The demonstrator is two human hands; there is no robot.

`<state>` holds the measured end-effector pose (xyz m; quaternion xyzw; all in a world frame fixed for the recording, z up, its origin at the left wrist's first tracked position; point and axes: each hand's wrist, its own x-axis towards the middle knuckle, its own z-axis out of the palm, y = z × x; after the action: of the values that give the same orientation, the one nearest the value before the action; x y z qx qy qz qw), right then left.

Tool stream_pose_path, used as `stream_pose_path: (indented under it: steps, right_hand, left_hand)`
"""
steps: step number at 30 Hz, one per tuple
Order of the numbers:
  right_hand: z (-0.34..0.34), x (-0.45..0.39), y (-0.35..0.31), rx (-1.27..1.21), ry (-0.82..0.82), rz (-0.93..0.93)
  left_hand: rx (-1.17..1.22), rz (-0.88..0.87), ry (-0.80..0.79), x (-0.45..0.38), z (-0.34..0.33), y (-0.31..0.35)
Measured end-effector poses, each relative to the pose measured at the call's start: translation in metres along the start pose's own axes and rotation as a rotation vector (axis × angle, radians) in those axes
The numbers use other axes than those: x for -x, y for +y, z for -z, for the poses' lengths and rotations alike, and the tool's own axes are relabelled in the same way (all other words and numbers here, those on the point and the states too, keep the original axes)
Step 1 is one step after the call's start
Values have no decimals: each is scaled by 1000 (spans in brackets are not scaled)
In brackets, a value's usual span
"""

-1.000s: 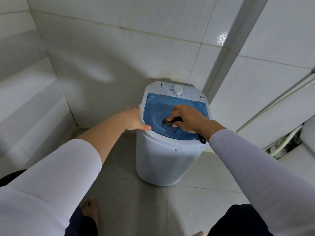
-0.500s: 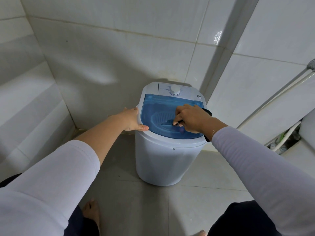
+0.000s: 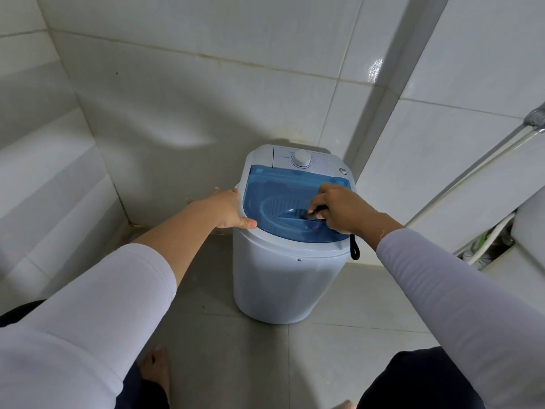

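A small white washing machine [image 3: 283, 276] with a blue see-through lid [image 3: 274, 187] stands on the floor in a tiled corner. My left hand [image 3: 227, 208] holds its left rim, thumb lying over the top edge and fingers against the side. My right hand [image 3: 342, 211] rests on the lid and pinches a small black object [image 3: 314, 215] against the lid's ribbed middle. A black strap [image 3: 354, 249] hangs from under that hand over the machine's right side. A white dial [image 3: 301, 158] sits on the panel behind the lid.
Tiled walls close in behind and to the left. A metal shower hose [image 3: 486, 160] runs diagonally along the right wall above a white fixture [image 3: 530, 231]. My bare foot [image 3: 156, 370] stands on the grey floor tiles in front of the machine.
My right hand has shifted a little toward the right side of the lid with the black object. My left hand has stayed on the rim.
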<state>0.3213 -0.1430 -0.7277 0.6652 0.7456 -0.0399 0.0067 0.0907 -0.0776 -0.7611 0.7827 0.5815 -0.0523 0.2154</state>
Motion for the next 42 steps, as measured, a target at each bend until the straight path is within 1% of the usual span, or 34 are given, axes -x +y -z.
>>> stream_pose_path:
  steps: [5,7,10,13,15,18,21,23,27,29,31,33,34,36,39,42]
  right_hand:
    - [-3,5,3,-127,80,-79]
    - [-5,4,3,-201,158,-142]
    - [-2,6,1,-379,285,-258]
    - [13,3,-6,-571,306,-258]
    - [22,1,-15,-611,295,-230]
    - [18,-2,-19,-617,250,-213]
    - [16,-1,-15,-559,227,-234]
    - [18,-2,-11,-516,231,-233]
    - [25,1,-6,-532,244,-178]
    - [30,5,-4,-514,183,-140]
    - [33,8,-2,-479,66,-133]
    - [33,11,0,-380,-44,-119]
    - [33,12,1,-341,-72,-107]
    - [32,14,3,-311,-81,-84]
    - [31,15,4,-306,-44,-70]
    - [34,15,3,-389,-19,-102]
  left_hand:
    - [12,7,-9,-4,-2,-4]
    - [6,15,-8,-5,-5,-7]
    - [-19,17,2,-1,-8,-6]
    - [-33,29,45,4,0,-5]
    - [-6,12,69,5,5,-7]
    - [39,-43,66,3,1,-3]
    - [31,-81,57,4,0,8]
    - [49,-120,84,6,2,17]
    - [81,-180,166,8,4,37]
    - [120,-216,223,8,2,48]
    - [145,-256,280,7,0,59]
    - [148,-295,314,7,-3,68]
    - [147,-310,320,6,-5,72]
    - [148,-318,319,6,-8,80]
    - [202,-309,356,3,-15,87]
    - [269,-303,416,3,-18,91]
